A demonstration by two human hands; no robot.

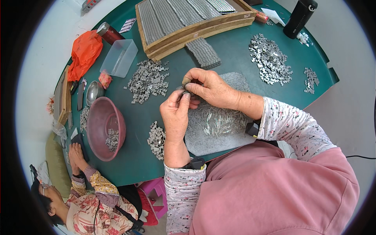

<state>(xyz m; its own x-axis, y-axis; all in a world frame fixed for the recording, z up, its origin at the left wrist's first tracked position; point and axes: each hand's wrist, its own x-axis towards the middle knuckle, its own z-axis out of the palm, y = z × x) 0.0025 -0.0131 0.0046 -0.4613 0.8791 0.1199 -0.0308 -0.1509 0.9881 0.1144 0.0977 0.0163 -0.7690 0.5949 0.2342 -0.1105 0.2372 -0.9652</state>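
From the head view, both hands meet just above the grey mat [235,84] on the green surface [235,55]: the left hand [176,113] and right hand [209,88] pinch 1 small metal piece [185,93] between closed fingertips. This looks like a fitting step; loose silver pins [219,121] lie on the mat, a pink bowl [105,129] left of it.

One head-worn fisheye view looks steeply down, close over the dark green felt-covered table [235,55], edges bending outward
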